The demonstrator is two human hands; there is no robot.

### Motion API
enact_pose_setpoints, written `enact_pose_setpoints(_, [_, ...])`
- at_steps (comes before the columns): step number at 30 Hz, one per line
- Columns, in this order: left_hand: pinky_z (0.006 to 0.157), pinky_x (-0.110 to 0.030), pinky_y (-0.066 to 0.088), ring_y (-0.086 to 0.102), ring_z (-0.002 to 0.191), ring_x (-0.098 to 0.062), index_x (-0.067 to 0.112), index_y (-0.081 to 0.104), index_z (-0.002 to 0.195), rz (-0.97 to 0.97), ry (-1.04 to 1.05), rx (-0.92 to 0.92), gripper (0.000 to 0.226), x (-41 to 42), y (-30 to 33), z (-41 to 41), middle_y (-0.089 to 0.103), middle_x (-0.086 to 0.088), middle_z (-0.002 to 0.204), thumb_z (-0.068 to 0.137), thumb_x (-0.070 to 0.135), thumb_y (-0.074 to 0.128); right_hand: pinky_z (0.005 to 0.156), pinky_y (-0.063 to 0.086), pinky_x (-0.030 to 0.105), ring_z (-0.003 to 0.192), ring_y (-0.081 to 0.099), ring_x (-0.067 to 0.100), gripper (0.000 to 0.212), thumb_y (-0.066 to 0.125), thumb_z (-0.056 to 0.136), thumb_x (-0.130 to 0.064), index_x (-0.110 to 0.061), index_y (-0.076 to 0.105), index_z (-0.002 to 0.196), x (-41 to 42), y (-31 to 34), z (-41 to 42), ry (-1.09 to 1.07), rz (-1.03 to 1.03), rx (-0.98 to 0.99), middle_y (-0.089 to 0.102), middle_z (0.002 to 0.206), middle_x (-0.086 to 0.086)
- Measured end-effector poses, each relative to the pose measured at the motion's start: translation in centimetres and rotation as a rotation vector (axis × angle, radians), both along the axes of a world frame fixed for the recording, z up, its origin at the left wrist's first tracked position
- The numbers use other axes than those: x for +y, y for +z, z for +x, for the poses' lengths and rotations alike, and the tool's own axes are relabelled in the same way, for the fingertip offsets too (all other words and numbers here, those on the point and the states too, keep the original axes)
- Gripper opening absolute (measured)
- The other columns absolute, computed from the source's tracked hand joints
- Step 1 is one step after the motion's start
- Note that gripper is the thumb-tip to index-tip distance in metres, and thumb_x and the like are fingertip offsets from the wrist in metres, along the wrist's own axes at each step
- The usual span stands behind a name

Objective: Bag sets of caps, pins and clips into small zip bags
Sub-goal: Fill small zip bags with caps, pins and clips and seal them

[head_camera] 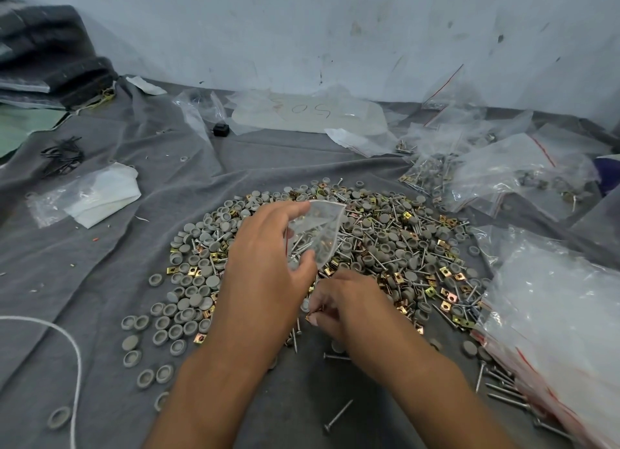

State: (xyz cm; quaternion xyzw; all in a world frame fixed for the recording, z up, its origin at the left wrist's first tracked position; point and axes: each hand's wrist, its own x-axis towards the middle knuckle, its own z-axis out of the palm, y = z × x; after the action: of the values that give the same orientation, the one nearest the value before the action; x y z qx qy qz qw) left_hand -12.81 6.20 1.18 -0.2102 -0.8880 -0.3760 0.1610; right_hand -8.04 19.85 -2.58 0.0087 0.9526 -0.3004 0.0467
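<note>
Left hand (265,247): held a small zip bag (315,234) pinched between thumb and fingers, above the pile.
Right hand (339,301): fingers curled down, pinching a brass clip (313,312) at the pile's near edge.
Zip bag: clear, some pins and a cap inside.
Pile (385,247): grey caps, pins and brass clips mixed on a grey cloth (100,264).
Filled bags (553,314): lay right of the pile.

surface: grey cloth (100,247) | on it — caps (188,301), pins (503,386), clips (448,296), zip bags (553,314)
</note>
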Motion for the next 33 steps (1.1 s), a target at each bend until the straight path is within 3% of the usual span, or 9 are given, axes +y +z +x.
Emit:
enact_pose_setpoints(5, [0.094, -0.014, 0.034, 0.055, 0.107, -0.009, 0.020, 0.061, 0.129, -0.004, 0.003, 0.011, 0.053, 0.0, 0.0, 0.0, 0.061, 0.009, 0.118, 0.079, 0.011, 0.076, 0.093, 0.052, 0.035, 0.105, 0.063, 0.021, 0.015, 0.068, 0.095, -0.025, -0.021, 0.068, 0.110, -0.9, -0.4, -0.3, 0.023, 0.109, -0.015, 0.055, 0.119, -0.004])
enact_pose_setpoints(11, [0.096, -0.016, 0.036, 0.054, 0.105, -0.006, 0.019, 0.062, 0.129, 0.005, 0.002, 0.018, 0.053, -0.1, 0.1, 0.0, 0.061, 0.010, 0.117, 0.079, 0.009, 0.077, 0.076, 0.054, 0.038, 0.083, 0.060, 0.015, 0.013, 0.062, 0.096, -0.013, -0.026, 0.061, 0.095, 0.1, -0.1, -0.3, 0.013, 0.095, 0.069, 0.059, 0.095, -0.006])
enact_pose_setpoints(14, [0.094, -0.013, 0.034, 0.052, 0.104, -0.003, 0.021, 0.061, 0.129, 0.001, 0.003, 0.021, 0.054, -0.2, 0.1, 0.1, 0.058, 0.013, 0.114, 0.079, 0.010, 0.076, 0.060, 0.046, 0.018, 0.068, 0.057, 0.002, 0.012, 0.062, 0.100, -0.022, -0.032, 0.062, 0.092, 1.4, 0.4, -0.4, -0.095, -0.090, 0.134, 0.060, 0.078, -0.012])
enact_pose_setpoints(17, [0.093, -0.011, 0.032, 0.049, 0.102, -0.001, 0.022, 0.061, 0.129, -0.004, 0.003, 0.022, 0.054, -0.2, 0.2, 0.0, 0.055, 0.016, 0.111, 0.079, 0.010, 0.076, 0.066, 0.046, 0.015, 0.075, 0.062, -0.002, 0.012, 0.068, 0.096, -0.025, -0.037, 0.066, 0.094, 2.0, 0.7, -0.3, -0.031, -0.137, 0.097, 0.066, 0.081, -0.019])
enact_pose_setpoints(20, [0.092, -0.009, 0.031, 0.049, 0.102, -0.001, 0.021, 0.061, 0.129, -0.012, 0.002, 0.022, 0.054, -0.1, 0.2, 0.0, 0.056, 0.014, 0.112, 0.079, 0.011, 0.077, 0.082, 0.054, 0.031, 0.081, 0.067, 0.007, 0.007, 0.072, 0.093, -0.031, -0.033, 0.070, 0.099, 1.4, 0.1, -0.3, 0.141, 0.030, -0.074, 0.066, 0.092, -0.016])
enact_pose_setpoints(23, [0.092, -0.004, 0.028, 0.049, 0.102, -0.001, 0.023, 0.060, 0.129, -0.012, -0.001, 0.016, 0.053, -0.1, 0.1, 0.1, 0.054, 0.016, 0.112, 0.080, 0.011, 0.076, 0.086, 0.053, 0.039, 0.089, 0.062, 0.010, 0.003, 0.068, 0.094, -0.027, -0.025, 0.071, 0.093, 1.3, -0.3, -0.7, 0.173, 0.108, -0.023, 0.061, 0.096, -0.012])
enact_pose_setpoints(25, [0.092, -0.006, 0.029, 0.049, 0.102, -0.001, 0.023, 0.060, 0.129, -0.014, -0.005, 0.012, 0.053, -0.1, 0.1, 0.1, 0.054, 0.016, 0.112, 0.080, 0.012, 0.076, 0.084, 0.052, 0.035, 0.088, 0.060, 0.005, 0.003, 0.070, 0.093, -0.027, -0.029, 0.072, 0.092, 1.7, -0.1, -0.7, 0.104, 0.020, 0.126, 0.061, 0.095, -0.014])
enact_pose_setpoints(29, [0.094, -0.015, 0.036, 0.049, 0.102, -0.001, 0.025, 0.059, 0.132, -0.027, -0.010, 0.011, 0.055, -0.1, 0.2, 0.2, 0.053, 0.018, 0.115, 0.080, 0.016, 0.076, 0.075, 0.047, 0.011, 0.083, 0.062, -0.001, 0.011, 0.074, 0.092, -0.026, -0.023, 0.069, 0.101, 2.6, 1.8, -0.3, -0.175, -0.250, 0.854, 0.066, 0.091, -0.017])
enact_pose_setpoints(33, [0.098, -0.019, 0.039, 0.051, 0.105, -0.003, 0.024, 0.059, 0.131, -0.031, -0.030, 0.013, 0.052, 0.0, 0.2, 0.3, 0.057, 0.015, 0.120, 0.081, 0.019, 0.074, 0.073, 0.050, 0.015, 0.082, 0.065, 0.002, 0.010, 0.074, 0.093, -0.021, -0.015, 0.069, 0.099, 2.1, 3.0, -0.2, -0.251, -0.243, 1.187, 0.069, 0.090, -0.009])
